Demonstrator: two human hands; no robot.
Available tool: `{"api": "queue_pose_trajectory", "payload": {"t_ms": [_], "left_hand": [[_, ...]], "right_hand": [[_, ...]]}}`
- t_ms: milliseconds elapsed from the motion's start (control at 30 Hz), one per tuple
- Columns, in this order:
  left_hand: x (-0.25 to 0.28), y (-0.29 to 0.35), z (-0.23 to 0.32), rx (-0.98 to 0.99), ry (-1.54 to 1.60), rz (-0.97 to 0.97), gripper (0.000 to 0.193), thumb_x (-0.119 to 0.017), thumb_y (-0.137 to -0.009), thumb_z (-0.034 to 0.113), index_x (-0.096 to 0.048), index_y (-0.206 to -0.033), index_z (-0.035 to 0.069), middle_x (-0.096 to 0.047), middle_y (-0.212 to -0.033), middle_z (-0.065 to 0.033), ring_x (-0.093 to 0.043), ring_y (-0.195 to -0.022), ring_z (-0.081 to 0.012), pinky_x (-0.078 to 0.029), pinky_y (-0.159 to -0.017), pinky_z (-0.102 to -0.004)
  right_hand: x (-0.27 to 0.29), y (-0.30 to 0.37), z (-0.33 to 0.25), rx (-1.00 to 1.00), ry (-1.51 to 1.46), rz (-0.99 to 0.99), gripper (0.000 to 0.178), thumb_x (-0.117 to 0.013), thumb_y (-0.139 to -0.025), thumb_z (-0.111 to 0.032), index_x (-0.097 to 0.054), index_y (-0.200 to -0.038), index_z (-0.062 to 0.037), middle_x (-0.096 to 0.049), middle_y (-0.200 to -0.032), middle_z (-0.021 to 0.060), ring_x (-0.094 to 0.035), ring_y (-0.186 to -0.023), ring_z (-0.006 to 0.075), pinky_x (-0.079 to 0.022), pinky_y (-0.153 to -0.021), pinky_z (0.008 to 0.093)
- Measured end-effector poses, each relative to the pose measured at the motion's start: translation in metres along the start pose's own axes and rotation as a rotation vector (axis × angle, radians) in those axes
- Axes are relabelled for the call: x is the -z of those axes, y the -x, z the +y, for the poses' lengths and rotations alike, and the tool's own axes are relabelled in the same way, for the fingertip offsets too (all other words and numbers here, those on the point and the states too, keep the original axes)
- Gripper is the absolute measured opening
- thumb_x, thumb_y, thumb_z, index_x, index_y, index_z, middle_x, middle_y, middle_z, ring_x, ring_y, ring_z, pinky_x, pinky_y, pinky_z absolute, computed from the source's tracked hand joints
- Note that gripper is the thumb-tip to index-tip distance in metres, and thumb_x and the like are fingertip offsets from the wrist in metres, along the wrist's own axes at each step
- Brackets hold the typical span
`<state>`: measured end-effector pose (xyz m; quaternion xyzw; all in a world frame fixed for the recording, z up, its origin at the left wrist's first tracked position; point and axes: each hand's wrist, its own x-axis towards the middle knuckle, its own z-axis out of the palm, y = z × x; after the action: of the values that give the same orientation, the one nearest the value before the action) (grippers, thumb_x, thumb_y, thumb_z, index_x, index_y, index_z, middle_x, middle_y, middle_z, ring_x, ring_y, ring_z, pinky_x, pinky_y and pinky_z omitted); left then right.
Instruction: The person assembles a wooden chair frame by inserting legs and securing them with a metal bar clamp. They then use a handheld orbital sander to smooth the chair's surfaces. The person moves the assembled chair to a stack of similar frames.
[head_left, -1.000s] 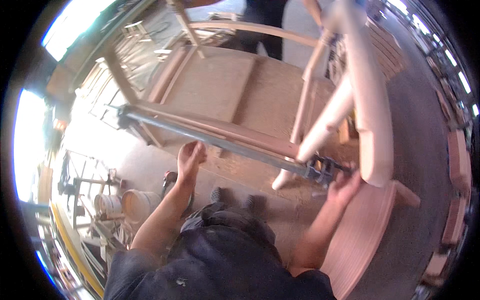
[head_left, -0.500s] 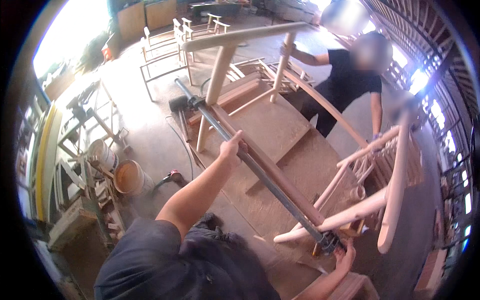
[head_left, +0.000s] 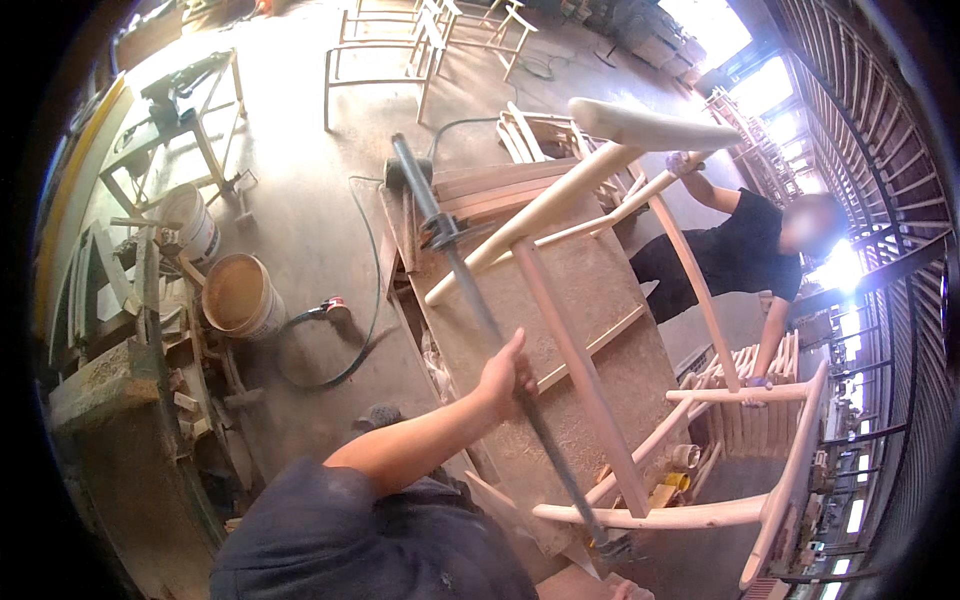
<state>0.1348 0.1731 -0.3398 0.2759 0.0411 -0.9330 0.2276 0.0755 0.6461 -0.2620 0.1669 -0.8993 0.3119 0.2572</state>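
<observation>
My left hand (head_left: 508, 380) is closed around the dark metal bar of a long bar clamp (head_left: 553, 450), about halfway along it. The clamp slants from the far left towards the near side, next to a pale wooden chair frame (head_left: 580, 370). Its lower jaw is close to the frame's near leg; whether they touch I cannot tell. At the bottom edge my right hand (head_left: 625, 590) shows only in part, near that jaw, its fingers cut off and blurred. Across from me, a co-worker (head_left: 715, 255) in dark clothes holds the frame's far side with both hands, keeping it tilted.
Below the frame stands a dusty workbench (head_left: 570, 275). To the left are buckets (head_left: 240, 295), a hose with a red-ended tool (head_left: 338, 308) on the floor, and wood scraps. Other chair frames (head_left: 385, 80) stand farther back. Bundled wooden parts (head_left: 525, 130) lie beyond the bench.
The clamp has come away from alongside the frame's rail, towards me. The frame has tilted and shifted towards the co-worker. My right hand has dropped to the lower edge, and the view has turned.
</observation>
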Motion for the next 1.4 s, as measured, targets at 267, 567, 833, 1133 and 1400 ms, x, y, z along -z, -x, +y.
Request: {"api": "queue_pose_trajectory", "payload": {"t_ms": [267, 567, 833, 1133, 1400], "left_hand": [[0.065, 0.062, 0.040, 0.000, -0.122, -0.048, 0.052, -0.064, -0.095, 0.052, -0.038, -0.066, 0.018, -0.034, -0.059, 0.0022, -0.036, -0.053, -0.0146, -0.032, -0.055, -0.0307], [0.045, 0.110, 0.096, -0.073, -0.287, -0.362, 0.034, -0.066, -0.095, 0.024, -0.046, -0.070, 0.014, -0.041, -0.059, 0.0046, -0.038, -0.051, -0.0089, -0.030, -0.048, -0.0274], [0.029, 0.120, 0.095, -0.311, -0.543, -0.321, 0.050, -0.064, -0.096, 0.050, -0.040, -0.070, 0.014, -0.034, -0.060, 0.0016, -0.034, -0.050, -0.0125, -0.029, -0.046, -0.0300], [0.053, 0.149, 0.074, -0.538, -0.700, -0.150, 0.043, -0.062, -0.099, 0.043, -0.040, -0.075, 0.015, -0.033, -0.066, 0.0035, -0.032, -0.058, -0.0086, -0.027, -0.051, -0.0270], [0.049, 0.209, 0.080, -0.773, -0.928, -0.126, 0.045, -0.056, -0.104, 0.036, -0.038, -0.069, 0.014, -0.035, -0.062, 0.0010, -0.035, -0.058, -0.0115, -0.030, -0.054, -0.0303]], "right_hand": [[-0.053, 0.050, -0.112, 0.241, 0.103, -0.653, 0.045, -0.076, -0.080, -0.018, -0.063, -0.119, 0.0008, -0.066, -0.116, 0.0168, -0.060, -0.112, 0.0328, -0.044, -0.102, 0.0434], [-0.170, 0.109, -0.228, 0.087, -0.159, -1.210, 0.065, -0.082, -0.080, -0.032, -0.057, -0.134, -0.0049, -0.061, -0.131, 0.0192, -0.057, -0.123, 0.0353, -0.044, -0.106, 0.0451], [-0.161, 0.113, -0.130, 0.014, 0.002, -1.096, 0.045, -0.070, -0.088, -0.033, -0.068, -0.122, -0.0043, -0.071, -0.114, 0.0209, -0.069, -0.104, 0.0308, -0.052, -0.093, 0.0396], [-0.099, 0.107, 0.145, -0.483, 0.431, -0.423, 0.036, -0.064, -0.092, -0.025, -0.064, -0.124, -0.0093, -0.069, -0.116, 0.0187, -0.066, -0.109, 0.0364, -0.052, -0.093, 0.0458], [-0.159, 0.020, 0.238, -0.522, 0.659, -0.718, 0.056, -0.060, -0.096, -0.045, -0.057, -0.136, -0.0052, -0.059, -0.137, 0.0221, -0.055, -0.128, 0.0382, -0.042, -0.107, 0.0504]]}}
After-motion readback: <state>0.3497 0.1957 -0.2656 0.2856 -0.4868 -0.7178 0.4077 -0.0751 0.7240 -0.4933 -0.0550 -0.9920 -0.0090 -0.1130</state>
